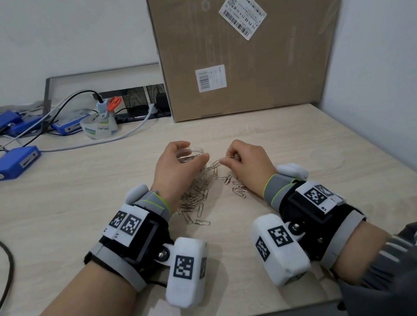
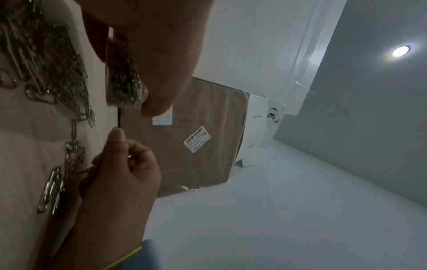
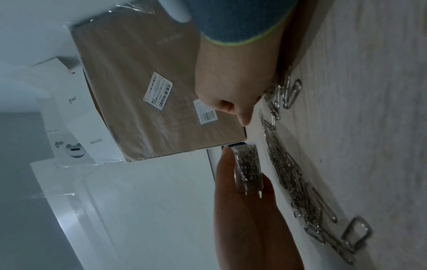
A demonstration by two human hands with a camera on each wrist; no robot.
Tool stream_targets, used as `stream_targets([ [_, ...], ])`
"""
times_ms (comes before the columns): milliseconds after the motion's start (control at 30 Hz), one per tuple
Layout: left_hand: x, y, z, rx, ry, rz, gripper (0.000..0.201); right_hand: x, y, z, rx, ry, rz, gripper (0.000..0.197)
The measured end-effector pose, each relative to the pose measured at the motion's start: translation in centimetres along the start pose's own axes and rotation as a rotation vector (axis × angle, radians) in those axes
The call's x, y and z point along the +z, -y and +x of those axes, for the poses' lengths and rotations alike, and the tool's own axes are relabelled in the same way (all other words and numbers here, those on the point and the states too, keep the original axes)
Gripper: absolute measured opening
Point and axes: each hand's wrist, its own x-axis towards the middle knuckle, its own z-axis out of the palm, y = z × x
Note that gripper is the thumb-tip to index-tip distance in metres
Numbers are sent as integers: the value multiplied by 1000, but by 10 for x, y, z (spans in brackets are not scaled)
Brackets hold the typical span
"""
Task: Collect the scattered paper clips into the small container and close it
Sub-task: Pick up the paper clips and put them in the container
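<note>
Clear round container [image 1: 192, 151] tilts in the left hand [image 1: 176, 166] – right hand [image 1: 246, 159] pinches paper clips [image 1: 224, 159]; pile [image 1: 196, 195] trails toward the person.

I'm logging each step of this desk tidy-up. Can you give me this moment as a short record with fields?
left hand: grips the small clear container, part filled with clips
right hand: pinches paper clips just right of the container
loose paper clips: many on the desk between the wrists
lid: clear disc lying on the desk to the right
behind: cardboard box
task state: container open, collecting not finished
</note>
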Motion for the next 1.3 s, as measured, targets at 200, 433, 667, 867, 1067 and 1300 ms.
stream_targets([
  [200,3,-1,-2,36,139,44,49,-8,1,6,60,-276,301,16],
  [433,8,-4,-10,74,400,99,64,-13,22,-1,-65,-279,456,18],
  [667,11,-8,-16,126,488,63,56,-7,25,-8,-175,-178,336,12],
  [867,10,-6,-13,120,417,65,53,-6,21,-7,-190,-141,278,10],
  [1067,10,-4,-13,122,410,64,57,-2,18,-7,-171,-84,266,5],
  [1300,10,-3,-11,119,306,28,53,-3,18,-8,-190,-30,190,13],
])
